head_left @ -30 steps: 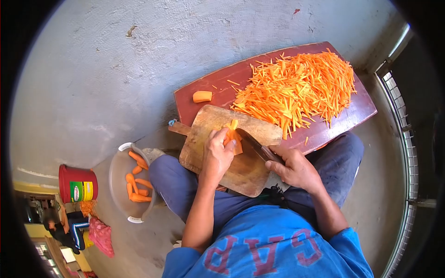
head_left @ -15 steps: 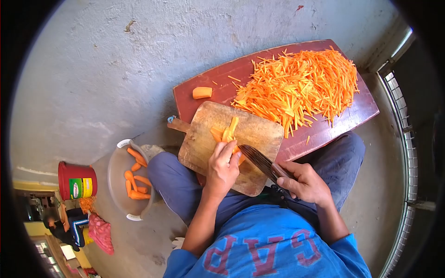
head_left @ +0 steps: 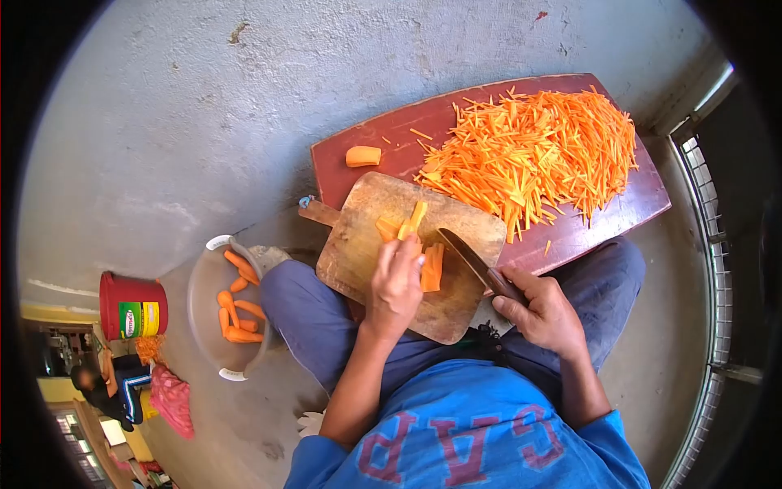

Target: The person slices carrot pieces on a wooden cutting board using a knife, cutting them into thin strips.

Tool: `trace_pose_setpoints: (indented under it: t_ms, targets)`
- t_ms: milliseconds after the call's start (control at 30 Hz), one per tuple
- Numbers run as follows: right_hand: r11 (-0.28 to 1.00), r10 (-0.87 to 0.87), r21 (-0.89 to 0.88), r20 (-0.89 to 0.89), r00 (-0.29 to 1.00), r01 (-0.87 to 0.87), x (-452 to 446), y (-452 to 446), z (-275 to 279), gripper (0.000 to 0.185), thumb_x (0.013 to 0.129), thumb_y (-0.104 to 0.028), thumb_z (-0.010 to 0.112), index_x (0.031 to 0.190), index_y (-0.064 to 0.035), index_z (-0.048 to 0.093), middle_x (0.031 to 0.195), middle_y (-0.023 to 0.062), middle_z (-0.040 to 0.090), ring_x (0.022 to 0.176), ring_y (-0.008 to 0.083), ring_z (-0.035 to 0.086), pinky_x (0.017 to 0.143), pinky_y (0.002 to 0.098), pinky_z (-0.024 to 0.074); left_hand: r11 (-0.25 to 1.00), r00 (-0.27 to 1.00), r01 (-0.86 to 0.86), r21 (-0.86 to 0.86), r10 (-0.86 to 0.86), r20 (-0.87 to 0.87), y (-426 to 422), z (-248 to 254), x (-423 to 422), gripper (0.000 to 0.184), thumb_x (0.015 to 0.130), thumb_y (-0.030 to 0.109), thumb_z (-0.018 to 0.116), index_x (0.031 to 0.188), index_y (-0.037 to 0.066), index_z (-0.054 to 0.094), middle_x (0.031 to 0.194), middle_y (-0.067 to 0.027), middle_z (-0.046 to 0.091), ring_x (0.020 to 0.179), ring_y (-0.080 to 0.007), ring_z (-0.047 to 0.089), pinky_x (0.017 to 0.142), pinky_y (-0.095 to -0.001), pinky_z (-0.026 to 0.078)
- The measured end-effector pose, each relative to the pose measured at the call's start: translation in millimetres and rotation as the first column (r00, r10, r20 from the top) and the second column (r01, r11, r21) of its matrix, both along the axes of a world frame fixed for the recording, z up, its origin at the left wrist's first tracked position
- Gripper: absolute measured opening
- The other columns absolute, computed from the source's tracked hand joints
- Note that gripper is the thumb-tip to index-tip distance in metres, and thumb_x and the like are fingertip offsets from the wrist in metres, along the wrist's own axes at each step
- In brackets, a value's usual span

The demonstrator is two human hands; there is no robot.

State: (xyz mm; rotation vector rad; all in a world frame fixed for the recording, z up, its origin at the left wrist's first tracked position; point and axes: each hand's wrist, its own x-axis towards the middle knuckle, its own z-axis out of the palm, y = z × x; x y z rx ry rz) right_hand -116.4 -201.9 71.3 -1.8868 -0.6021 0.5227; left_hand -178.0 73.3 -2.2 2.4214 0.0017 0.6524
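A wooden cutting board (head_left: 350, 244) with a short handle rests across my lap. My left hand (head_left: 396, 285) is closed over the board, its fingertips pinching carrot slices (head_left: 415, 217). Just right of those fingers lies a small bunch of cut carrot pieces (head_left: 432, 267). My right hand (head_left: 544, 316) grips a knife (head_left: 466, 254) by its dark handle. The blade points up and left over the board, a little apart from the cut pieces. Whether its edge touches the wood, I cannot tell.
A dark red table (head_left: 358, 186) beyond the board carries a large heap of carrot sticks (head_left: 529, 155) and a carrot chunk (head_left: 363, 156). At left are a tub (head_left: 198, 314) of peeled carrots (head_left: 238, 334) and a red bucket (head_left: 110, 308). Another person (head_left: 106, 391) sits farther off.
The knife has moved right, away from my left fingers, and its blade has turned. Cut carrot pieces now show between hand and blade. My left hand still holds the slices.
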Motion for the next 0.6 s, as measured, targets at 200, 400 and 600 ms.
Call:
trace_pose_setpoints:
  t_ms: [200, 400, 600]
  targets:
    - [1.000, 0.000, -0.025, -0.033, 0.999, -0.001, -5, -2, 8, 0.037, 0.104, -0.012, 0.078, 0.136, 0.0036, 0.070, 0.095, 0.0263, 0.069, 0.083, 0.0387, 0.067, 0.080, 0.0448, 0.0569, 0.974, 0.980, -0.116, -0.194, 0.080, -0.182, 25, 4, 13, 0.042, 0.098, -0.002, 0.083, 0.139, -0.005, 0.074, 0.116, -0.0197, 0.070, 0.099, -0.0364, 0.075, 0.083, -0.0437, 0.061]
    - [1.000, -0.020, -0.016, -0.036, 0.999, 0.020, -11, -6, 9, 0.043, 0.101, -0.010, 0.079, 0.141, 0.0041, 0.068, 0.098, 0.0349, 0.068, 0.089, 0.0550, 0.070, 0.081, 0.0494, 0.0579, 0.964, 0.972, -0.124, -0.234, 0.071, -0.223, 28, -2, 32, 0.044, 0.094, 0.001, 0.082, 0.137, -0.002, 0.075, 0.102, -0.0207, 0.073, 0.096, -0.0407, 0.073, 0.088, -0.0504, 0.059]
    - [1.000, -0.028, 0.006, -0.044, 0.999, 0.028, -14, -8, 4, 0.044, 0.101, -0.009, 0.079, 0.141, 0.0046, 0.068, 0.099, 0.0357, 0.069, 0.092, 0.0564, 0.072, 0.081, 0.0496, 0.0586, 0.933, 0.948, -0.149, -0.329, 0.039, -0.316, 27, -2, 37, 0.033, 0.095, -0.001, 0.080, 0.127, -0.004, 0.078, 0.092, -0.0172, 0.071, 0.080, -0.0330, 0.071, 0.078, -0.0449, 0.058]
